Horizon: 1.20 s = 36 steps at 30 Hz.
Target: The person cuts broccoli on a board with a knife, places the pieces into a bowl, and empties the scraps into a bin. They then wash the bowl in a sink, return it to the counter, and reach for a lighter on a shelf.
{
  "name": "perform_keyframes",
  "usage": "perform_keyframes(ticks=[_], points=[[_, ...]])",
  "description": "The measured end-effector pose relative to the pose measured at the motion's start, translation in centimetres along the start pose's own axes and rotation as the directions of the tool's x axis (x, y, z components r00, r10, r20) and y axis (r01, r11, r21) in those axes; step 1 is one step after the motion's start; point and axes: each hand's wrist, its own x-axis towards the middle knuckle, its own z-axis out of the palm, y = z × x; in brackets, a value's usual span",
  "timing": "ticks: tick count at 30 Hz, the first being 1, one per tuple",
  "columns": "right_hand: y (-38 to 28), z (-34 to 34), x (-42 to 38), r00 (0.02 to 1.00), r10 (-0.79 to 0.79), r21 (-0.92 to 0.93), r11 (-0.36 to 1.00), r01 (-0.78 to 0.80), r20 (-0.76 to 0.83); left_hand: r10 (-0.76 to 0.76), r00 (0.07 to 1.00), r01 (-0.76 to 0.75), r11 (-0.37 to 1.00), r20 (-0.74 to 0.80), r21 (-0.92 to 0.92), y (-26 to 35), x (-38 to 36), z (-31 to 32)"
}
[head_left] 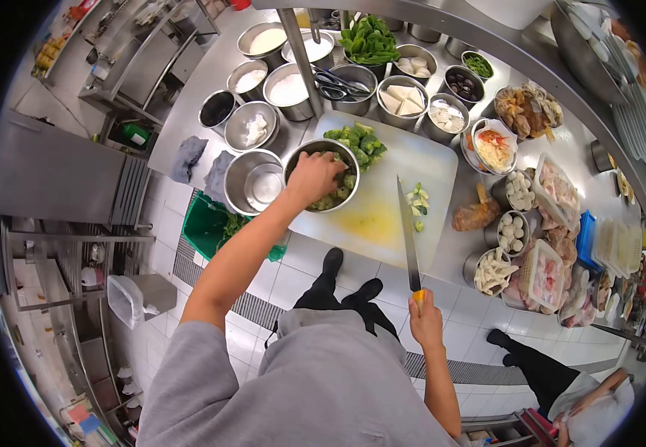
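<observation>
— What's each grip doing?
— The left hand (314,179) is down in the steel bowl (298,160) of broccoli pieces (340,190); fingers hidden, can't tell. The right hand (425,322) is closed on the knife (408,237).
— Where's the bowl?
— On the cutting board (420,160), desk (188,119) beneath, more broccoli (358,141) just behind.

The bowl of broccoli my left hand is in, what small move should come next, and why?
Probably lift the left hand out of the steel bowl and bring it back over the cutting board. That hand is down among the broccoli pieces in the bowl, more broccoli lies on the board's far edge, and the right hand holds the knife off the board's near edge.
</observation>
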Motion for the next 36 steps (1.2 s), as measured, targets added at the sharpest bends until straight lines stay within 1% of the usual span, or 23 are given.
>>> perform_keyframes(ticks=[1, 4, 5, 7, 9, 11, 13, 15, 16, 17, 19, 20, 22, 24, 26, 27, 29, 30, 32, 33, 34, 35, 36], points=[[0.0, 0.0, 0.0, 1.0, -0.011, -0.001, 1.0, 0.011, -0.01, 0.007, 1.0, -0.007, 1.0, -0.001, 0.003, -0.7, 0.1, 0.1], [0.2, 0.1, 0.0, 0.999, -0.041, -0.009, 0.999, 0.041, -0.029, -0.1, 0.989, 0.055, 0.934, -0.109, -0.353, -2.3, 0.3, 0.5], [0.4, 0.2, 0.0, 0.999, -0.039, -0.004, 0.999, 0.039, -0.036, -0.091, 0.99, 0.046, 0.936, -0.112, -0.349, -2.7, 0.3, 0.7], [0.6, 0.4, 0.2, 0.999, -0.035, -0.002, 0.999, 0.035, -0.028, -0.194, 0.978, 0.136, 0.86, -0.069, -0.491, -2.7, 0.1, -0.2], [0.6, 0.4, 0.2, 0.999, -0.041, -0.01, 0.999, 0.041, -0.034, -0.203, 0.977, 0.145, 0.855, -0.064, -0.498, -2.8, 0.1, -1.1], [0.5, 0.3, 0.0, 0.999, -0.04, -0.02, 0.999, 0.04, -0.035, -0.321, 0.946, 0.223, 0.751, -0.049, -0.621, -2.7, -0.2, -2.0], [0.2, -0.1, 0.1, 1.0, -0.001, 0.027, 1.0, 0.001, -0.012, -0.354, 0.935, 0.253, 0.711, -0.023, -0.656, -3.3, -0.7, -3.1], [0.2, -0.2, 0.0, 1.0, 0.011, 0.018, 1.0, -0.011, -0.005, -0.433, 0.882, 0.33, 0.288, 0.185, -0.899, -3.6, -1.2, -4.7], [0.1, -0.2, 0.1, 1.0, 0.021, 0.006, 1.0, -0.021, 0.0, -0.46, 0.847, 0.376, 0.166, 0.266, -0.912, -3.1, -1.7, -5.6], [0.3, -0.1, 0.2, 1.0, 0.016, 0.008, 1.0, -0.016, 0.001, -0.463, 0.847, 0.375, 0.169, 0.263, -0.911, -2.6, -2.2, -6.1], [0.5, -0.1, 0.3, 1.0, -0.013, 0.073, 0.997, 0.014, -0.012, -0.421, 0.846, 0.313, -0.101, 0.326, -0.944, -1.2, -3.2, -6.6], [0.5, -0.2, 0.2, 1.0, -0.005, 0.072, 0.997, 0.007, -0.016, -0.436, 0.839, 0.314, -0.102, 0.326, -0.944, 0.2, -3.6, -6.6], [-0.4, -0.7, 0.1, 0.996, 0.05, 0.226, 0.972, -0.064, 0.067, -0.44, 0.854, 0.289, -0.04, 0.276, -0.956, 4.9, -4.2, -6.4], [-0.4, -0.3, 0.0, 0.999, 0.043, 0.22, 0.974, -0.046, 0.018, -0.483, 0.86, 0.245, 0.11, 0.163, -0.963, 9.3, -4.1, -2.6], [-0.7, -0.1, 0.1, 1.0, 0.027, 0.207, 0.978, -0.024, -0.011, -0.546, 0.836, 0.19, 0.2, 0.051, -0.961, 13.5, -3.1, 0.4], [-1.1, -0.2, 0.1, 0.999, 0.039, 0.211, 0.977, -0.034, -0.02, -0.533, 0.844, 0.188, 0.2, 0.054, -0.962, 14.6, -2.3, 2.5], [-2.1, -0.4, -0.2, 1.0, 0.03, 0.171, 0.985, -0.028, -0.009, -0.584, 0.755, 0.049, 0.504, -0.299, -0.862, 15.7, -1.5, 7.6], [-2.4, -0.3, -0.4, 0.999, 0.041, 0.176, 0.984, -0.038, -0.015, -0.528, 0.792, 0.062, 0.567, -0.305, -0.821, 15.7, -1.8, 9.6], [-2.5, -0.1, -0.5, 0.998, 0.044, 0.023, 0.999, -0.043, -0.033, -0.473, 0.833, 0.068, 0.605, -0.289, -0.793, 16.3, -3.0, 10.1], [-2.2, 0.1, -0.5, 0.997, 0.059, 0.031, 0.998, -0.058, -0.039, -0.421, 0.865, 0.074, 0.644, -0.272, -0.762, 16.4, -3.3, 10.2], [-1.8, 0.5, -0.6, 0.996, 0.018, 0.035, 0.999, -0.015, -0.082, -0.407, 0.875, 0.071, 0.644, -0.263, -0.761, 16.3, -3.4, 9.4], [-1.4, 0.9, -0.8, 0.992, -0.025, 0.036, 0.999, 0.03, -0.122, -0.283, 0.921, 0.03, 0.737, -0.267, -0.676, 16.0, -3.5, 8.5], [-1.5, 0.9, -1.0, 0.992, -0.011, 0.045, 0.999, 0.016, -0.123, -0.156, 0.953, -0.025, 0.813, -0.258, -0.582, 15.6, -3.5, 7.6]])
